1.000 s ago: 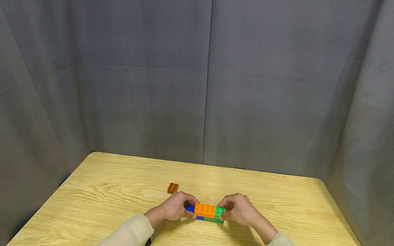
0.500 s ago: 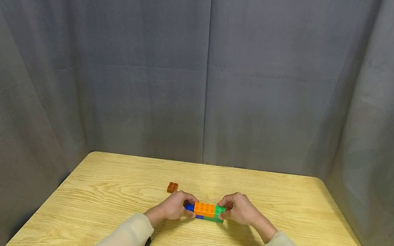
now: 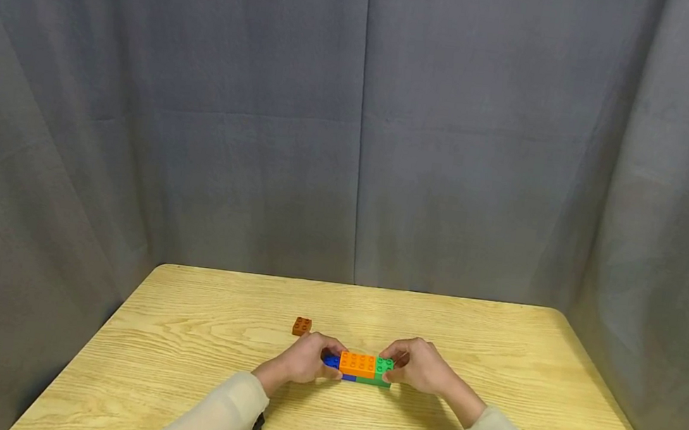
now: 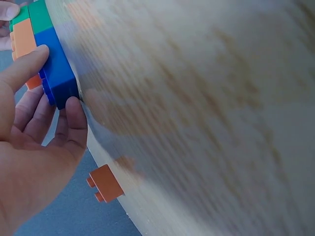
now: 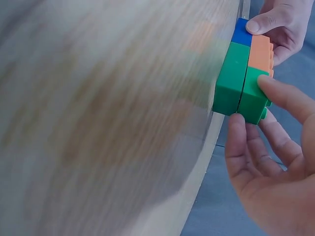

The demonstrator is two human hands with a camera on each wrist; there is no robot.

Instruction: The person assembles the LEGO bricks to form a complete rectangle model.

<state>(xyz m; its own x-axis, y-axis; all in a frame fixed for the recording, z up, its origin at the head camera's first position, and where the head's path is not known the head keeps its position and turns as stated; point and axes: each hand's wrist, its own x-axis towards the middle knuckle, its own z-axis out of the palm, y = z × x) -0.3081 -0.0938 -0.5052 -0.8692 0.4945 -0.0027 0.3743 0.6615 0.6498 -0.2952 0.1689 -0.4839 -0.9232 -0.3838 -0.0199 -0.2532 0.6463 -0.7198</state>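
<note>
In the head view, toy building bricks are joined in a two-layer block on the table. A blue brick (image 4: 59, 69) and a longer green brick (image 5: 232, 78) lie end to end at the bottom. An orange brick (image 3: 357, 364) bridges them on top, and a small green brick (image 5: 254, 96) sits beside it at the right end. My left hand (image 3: 305, 359) grips the blue end, thumb on its near side. My right hand (image 3: 421, 367) holds the green end, thumb against the small green brick and fingers around the end. A thin dark line shows between the two green bricks.
A loose brown brick (image 3: 302, 326) with studs up lies just beyond my left hand. The wooden table (image 3: 465, 335) has rounded far corners, and grey curtains (image 3: 265, 128) hang behind it and at both sides.
</note>
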